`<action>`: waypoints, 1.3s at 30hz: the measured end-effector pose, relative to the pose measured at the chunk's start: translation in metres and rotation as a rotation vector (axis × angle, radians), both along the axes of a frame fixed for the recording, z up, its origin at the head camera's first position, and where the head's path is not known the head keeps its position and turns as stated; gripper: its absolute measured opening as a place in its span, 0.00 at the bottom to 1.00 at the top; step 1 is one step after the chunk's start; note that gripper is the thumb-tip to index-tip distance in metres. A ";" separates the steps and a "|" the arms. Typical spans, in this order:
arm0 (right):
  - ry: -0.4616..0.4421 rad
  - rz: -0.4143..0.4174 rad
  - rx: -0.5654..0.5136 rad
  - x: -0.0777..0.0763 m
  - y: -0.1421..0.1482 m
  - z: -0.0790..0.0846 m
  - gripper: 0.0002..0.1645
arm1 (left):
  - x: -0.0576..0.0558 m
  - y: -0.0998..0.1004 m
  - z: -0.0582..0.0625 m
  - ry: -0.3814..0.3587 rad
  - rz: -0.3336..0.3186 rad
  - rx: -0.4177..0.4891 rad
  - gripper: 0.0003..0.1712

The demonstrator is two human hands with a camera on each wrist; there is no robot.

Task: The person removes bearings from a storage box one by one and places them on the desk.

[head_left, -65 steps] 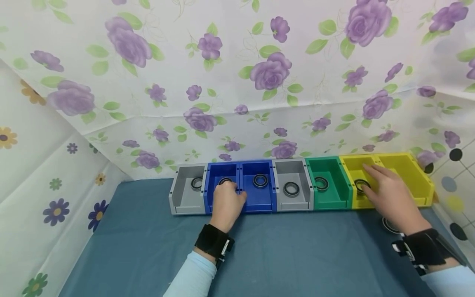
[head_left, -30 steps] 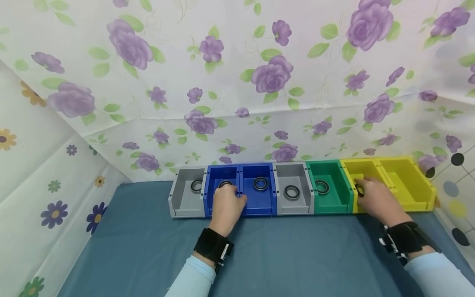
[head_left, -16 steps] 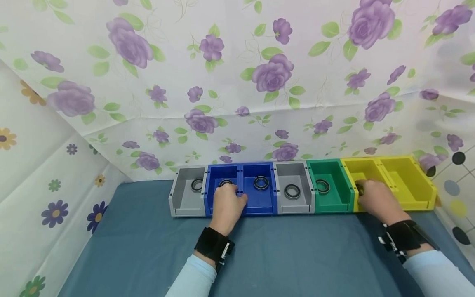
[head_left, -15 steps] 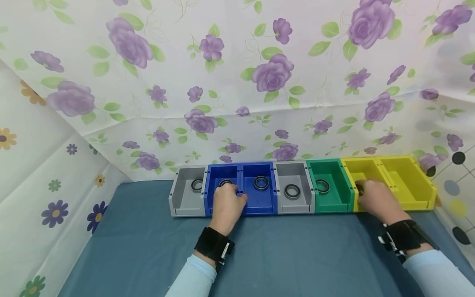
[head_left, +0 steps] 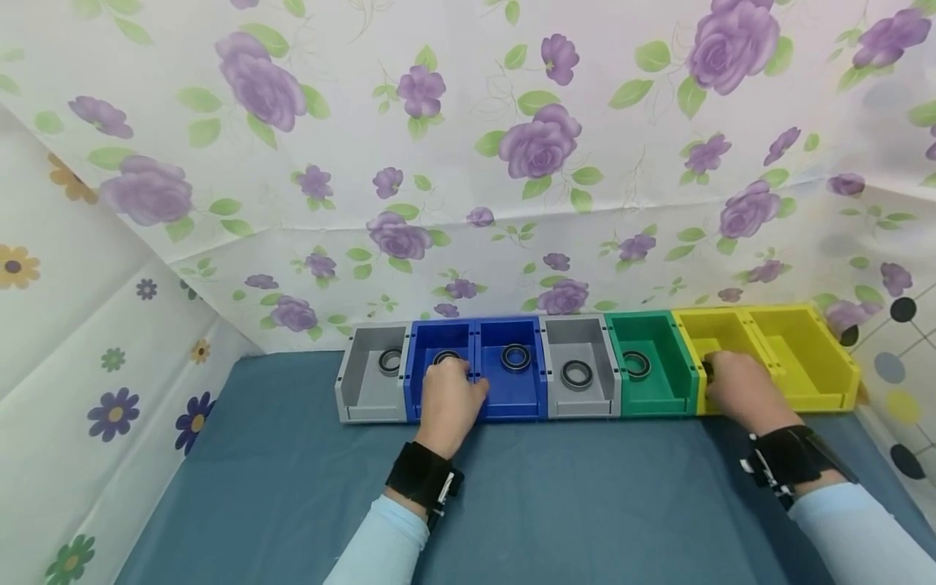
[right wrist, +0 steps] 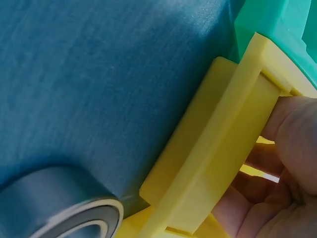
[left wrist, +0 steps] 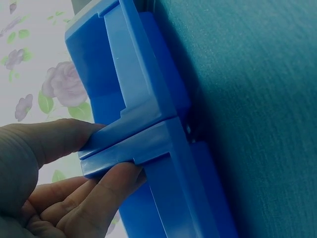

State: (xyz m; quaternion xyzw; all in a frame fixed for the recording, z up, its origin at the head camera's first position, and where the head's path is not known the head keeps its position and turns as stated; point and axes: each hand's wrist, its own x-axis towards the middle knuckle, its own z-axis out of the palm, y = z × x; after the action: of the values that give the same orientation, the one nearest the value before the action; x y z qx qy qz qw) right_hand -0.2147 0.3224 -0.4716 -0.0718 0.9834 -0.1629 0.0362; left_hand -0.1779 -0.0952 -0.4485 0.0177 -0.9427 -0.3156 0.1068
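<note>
My left hand [head_left: 451,405] pinches the paired walls between the left blue bin [head_left: 427,341] and the right blue bin [head_left: 508,398]. Its thumb lies on one side and its fingers on the other in the left wrist view. A ball bearing [head_left: 445,356] lies behind that hand, partly covered. My right hand [head_left: 746,392] reaches into the left yellow bin [head_left: 720,329], its fingers curled on a dark ball bearing [head_left: 708,370], of which only an edge shows. In the right wrist view, another ball bearing [right wrist: 64,203] sits on the cloth in front of the yellow bin.
More ball bearings lie in the left grey bin [head_left: 353,382], the right blue bin, the right grey bin [head_left: 566,341] and the green bin [head_left: 669,394]. The right yellow bin [head_left: 804,357] ends the row. Flowered sheeting [head_left: 453,162] stands behind; blue cloth [head_left: 585,496] covers the table.
My right hand has moved left and lower into the left yellow bin, closing its fingers on the ball bearing there; since then it barely moves. My left hand keeps its hold.
</note>
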 end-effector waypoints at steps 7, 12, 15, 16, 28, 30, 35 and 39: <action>0.045 0.023 -0.010 0.005 0.005 -0.002 0.03 | 0.001 0.001 0.001 -0.016 -0.002 0.014 0.19; 0.078 0.019 -0.015 0.010 0.008 0.000 0.06 | 0.000 0.003 0.001 -0.012 -0.012 0.023 0.19; 0.103 -0.001 -0.009 0.012 0.008 0.005 0.11 | 0.000 0.003 0.002 0.003 -0.010 0.021 0.19; 0.118 -0.005 -0.007 0.013 0.008 0.008 0.13 | 0.000 0.003 0.002 0.008 -0.011 0.022 0.18; 0.246 -0.055 -0.043 0.028 0.012 0.040 0.20 | 0.001 0.001 0.001 0.016 -0.003 0.010 0.18; 0.259 -0.060 -0.050 0.031 0.012 0.045 0.23 | 0.001 0.002 0.002 0.014 0.001 0.008 0.19; 0.286 -0.076 -0.045 0.042 0.012 0.055 0.27 | 0.002 0.002 0.002 0.002 0.010 0.010 0.19; 0.289 -0.100 -0.009 0.051 0.009 0.059 0.31 | 0.001 0.002 0.001 0.000 0.015 0.009 0.18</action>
State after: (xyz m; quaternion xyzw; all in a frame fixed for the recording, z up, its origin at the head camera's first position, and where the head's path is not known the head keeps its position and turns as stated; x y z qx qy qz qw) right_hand -0.1637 0.3311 -0.4129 -0.0455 0.9799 -0.1567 -0.1144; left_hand -0.1767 -0.0932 -0.4470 0.0255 -0.9412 -0.3189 0.1090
